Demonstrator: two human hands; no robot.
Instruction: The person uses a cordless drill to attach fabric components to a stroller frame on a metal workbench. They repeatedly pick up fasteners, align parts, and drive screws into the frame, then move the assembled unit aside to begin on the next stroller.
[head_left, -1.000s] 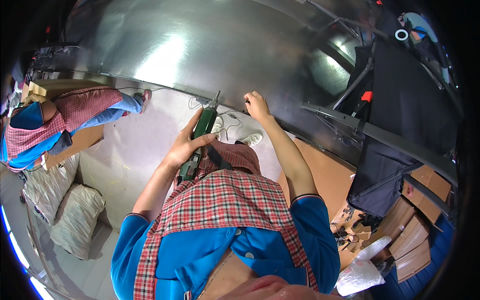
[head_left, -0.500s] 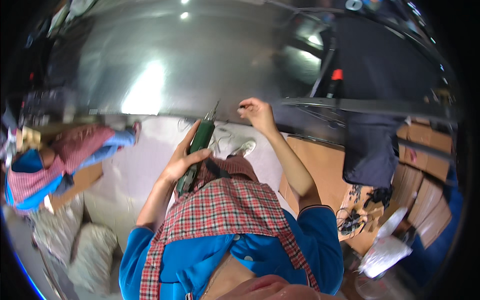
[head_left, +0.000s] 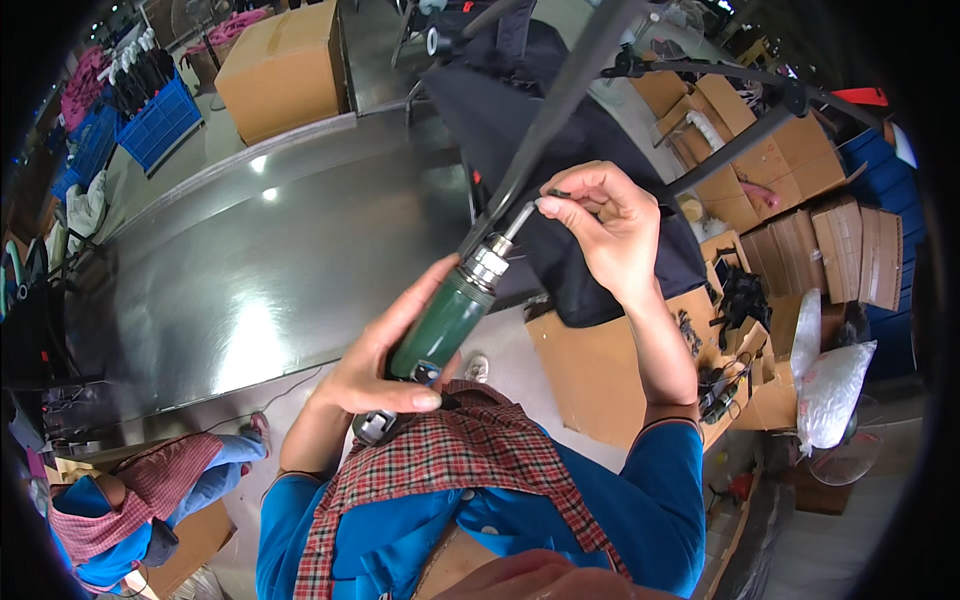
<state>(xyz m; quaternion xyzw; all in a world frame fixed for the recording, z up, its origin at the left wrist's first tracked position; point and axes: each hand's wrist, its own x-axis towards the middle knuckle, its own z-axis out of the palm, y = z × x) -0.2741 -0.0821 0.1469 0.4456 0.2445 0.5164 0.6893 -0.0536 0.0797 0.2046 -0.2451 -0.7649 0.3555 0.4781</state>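
Green power screwdriver [head_left: 437,330] in the left hand [head_left: 355,380], small dark piece [head_left: 560,193] in the right hand [head_left: 617,238]

Gripping the screwdriver just below the centre of the frame, left fingers wrapped around the green body and thumb laid across toward the lower end. Aiming it up and to the right, with the silver collar [head_left: 487,262] and thin metal bit [head_left: 518,220] foremost. Pinching the small dark piece between thumb and forefinger of the right hand, above and right of the frame's centre, just beside the tip of the bit. Impossible to tell contact from a narrow gap there; impossible, too, to make out the exact kind of piece at such a small size.

Working close to a black bar [head_left: 560,100], slanting down from the top edge toward the middle, and to black cloth [head_left: 575,295] right of centre. Facing a shiny grey bench [head_left: 290,240] across the left half. Wearing a red checked apron [head_left: 420,460] and a blue shirt [head_left: 640,505] at the bottom. Surrounded by a cardboard box [head_left: 290,80] and a blue crate [head_left: 160,130] at upper left, a co-worker [head_left: 130,490] at lower left, a cardboard sheet [head_left: 580,370] right of centre and a clear plastic bag [head_left: 840,385] at far right.
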